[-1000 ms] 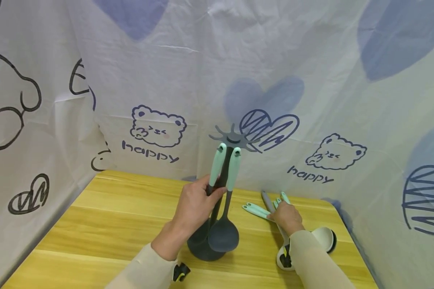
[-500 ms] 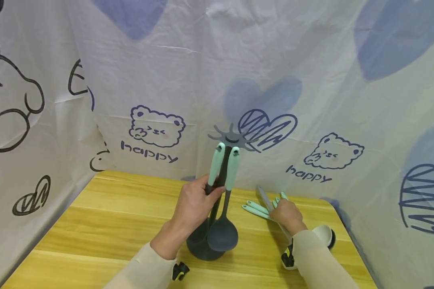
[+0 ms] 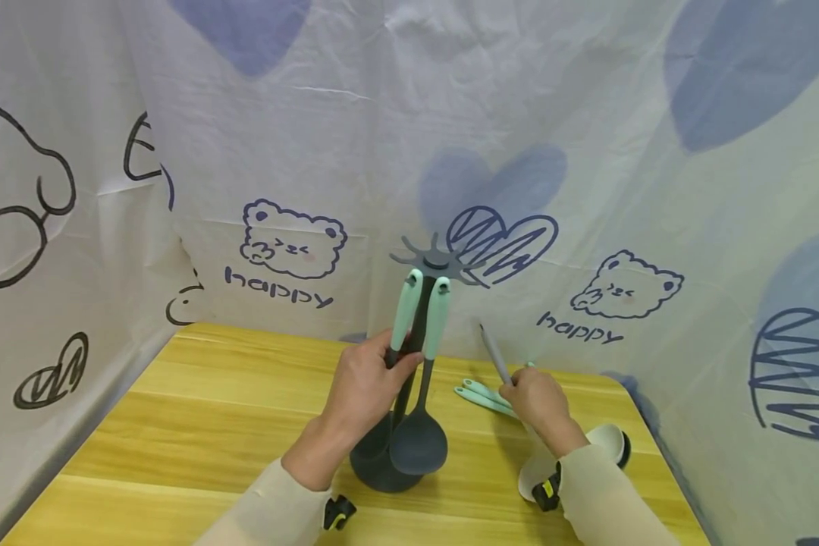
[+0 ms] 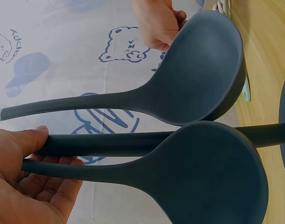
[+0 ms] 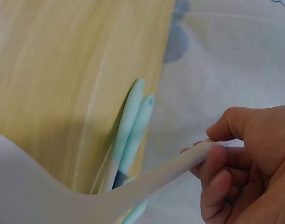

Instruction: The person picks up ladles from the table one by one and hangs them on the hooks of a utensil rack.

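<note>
My left hand (image 3: 365, 379) grips the dark pole of a utensil stand (image 3: 382, 470) with a round base and a hooked top. From its hooks hang a dark ladle (image 3: 418, 444) and a second dark utensil (image 4: 212, 172) with a broad rounded head, both mint-handled. That second utensil's shaft runs across my left fingers in the left wrist view. My right hand (image 3: 541, 400) holds a grey utensil (image 3: 494, 353) by its handle, between thumb and curled fingers. Its pale broad head (image 5: 21, 186) is cut off in the right wrist view; the handle end points up and leftward in the head view.
Several mint-handled utensils (image 3: 484, 398) lie on the wooden table (image 3: 211, 425) by my right hand. Near my right sleeve, a white bowl-shaped utensil head (image 3: 606, 442) overlaps a dark one (image 3: 626, 449). A printed cloth (image 3: 368, 152) hangs behind the table.
My right hand has raised the grey utensil's handle end off the table and tilted it upward. My left hand keeps its grip on the stand.
</note>
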`<state>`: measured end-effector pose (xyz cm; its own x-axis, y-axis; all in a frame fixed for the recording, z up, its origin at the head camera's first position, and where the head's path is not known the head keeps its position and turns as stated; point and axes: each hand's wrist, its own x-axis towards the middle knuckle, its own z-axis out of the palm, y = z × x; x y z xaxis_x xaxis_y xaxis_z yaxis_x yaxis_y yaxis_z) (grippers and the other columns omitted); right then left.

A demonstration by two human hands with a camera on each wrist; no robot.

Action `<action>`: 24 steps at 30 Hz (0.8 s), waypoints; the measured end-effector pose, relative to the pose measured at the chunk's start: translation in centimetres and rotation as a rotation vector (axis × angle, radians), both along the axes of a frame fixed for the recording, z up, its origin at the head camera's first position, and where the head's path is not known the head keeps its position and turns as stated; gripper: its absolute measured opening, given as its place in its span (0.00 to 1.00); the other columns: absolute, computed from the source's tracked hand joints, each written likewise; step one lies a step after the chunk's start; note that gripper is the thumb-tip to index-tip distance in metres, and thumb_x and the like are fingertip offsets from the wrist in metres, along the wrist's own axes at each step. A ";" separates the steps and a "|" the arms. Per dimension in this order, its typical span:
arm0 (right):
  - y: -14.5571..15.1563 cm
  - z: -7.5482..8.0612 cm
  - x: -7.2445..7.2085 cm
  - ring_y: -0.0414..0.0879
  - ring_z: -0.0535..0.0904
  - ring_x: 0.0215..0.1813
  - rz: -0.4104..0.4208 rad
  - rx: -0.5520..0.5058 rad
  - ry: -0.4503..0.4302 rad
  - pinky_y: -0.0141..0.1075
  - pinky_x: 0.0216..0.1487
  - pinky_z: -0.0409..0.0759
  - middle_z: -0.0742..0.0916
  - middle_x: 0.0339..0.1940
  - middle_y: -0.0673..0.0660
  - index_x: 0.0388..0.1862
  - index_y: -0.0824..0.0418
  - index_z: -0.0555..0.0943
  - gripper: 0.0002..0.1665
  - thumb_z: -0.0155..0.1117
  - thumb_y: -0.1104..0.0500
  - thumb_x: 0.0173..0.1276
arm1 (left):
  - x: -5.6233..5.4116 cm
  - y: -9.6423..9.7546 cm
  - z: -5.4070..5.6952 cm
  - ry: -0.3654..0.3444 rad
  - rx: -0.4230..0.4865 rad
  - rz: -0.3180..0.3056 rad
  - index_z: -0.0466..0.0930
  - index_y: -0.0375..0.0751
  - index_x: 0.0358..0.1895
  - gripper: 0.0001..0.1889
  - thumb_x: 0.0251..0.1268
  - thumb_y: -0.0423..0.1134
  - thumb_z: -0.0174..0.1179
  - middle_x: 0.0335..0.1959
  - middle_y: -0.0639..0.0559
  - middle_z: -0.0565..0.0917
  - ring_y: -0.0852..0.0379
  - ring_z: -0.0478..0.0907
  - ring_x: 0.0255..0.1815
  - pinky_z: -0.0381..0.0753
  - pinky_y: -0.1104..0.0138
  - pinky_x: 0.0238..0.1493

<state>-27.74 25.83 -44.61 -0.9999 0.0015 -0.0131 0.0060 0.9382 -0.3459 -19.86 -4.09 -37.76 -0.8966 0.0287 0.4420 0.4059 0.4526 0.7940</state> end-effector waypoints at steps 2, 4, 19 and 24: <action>-0.4 0.3 0.3 0.48 0.74 0.24 0.009 -0.045 0.003 0.37 0.27 0.70 0.83 0.23 0.54 0.36 0.63 0.89 0.12 0.63 0.57 0.72 | 0.0 0.0 0.0 0.000 0.001 -0.001 0.87 0.46 0.45 0.07 0.70 0.42 0.72 0.26 0.54 0.85 0.59 0.77 0.23 0.78 0.66 0.23; -0.7 0.4 0.6 0.48 0.74 0.24 0.012 -0.082 0.009 0.37 0.27 0.69 0.83 0.22 0.54 0.37 0.63 0.89 0.12 0.62 0.58 0.72 | -0.1 0.0 0.0 -0.001 0.001 -0.001 0.87 0.46 0.45 0.07 0.70 0.42 0.72 0.25 0.54 0.85 0.59 0.77 0.23 0.77 0.66 0.23; -1.1 -1.8 1.8 0.51 0.79 0.27 -0.040 -0.049 0.302 0.46 0.30 0.77 0.89 0.31 0.58 0.48 0.63 0.83 0.14 0.67 0.52 0.77 | -0.1 0.0 -0.1 -0.010 -0.003 -0.001 0.86 0.47 0.44 0.06 0.70 0.42 0.71 0.25 0.55 0.84 0.58 0.76 0.23 0.76 0.66 0.23; -1.5 -1.8 2.5 0.52 0.76 0.23 -0.034 -0.045 0.446 0.49 0.28 0.75 0.83 0.23 0.55 0.41 0.60 0.82 0.14 0.64 0.49 0.80 | -0.1 0.1 -0.1 -0.006 -0.004 0.001 0.87 0.47 0.45 0.06 0.70 0.42 0.72 0.24 0.55 0.84 0.59 0.75 0.22 0.75 0.67 0.22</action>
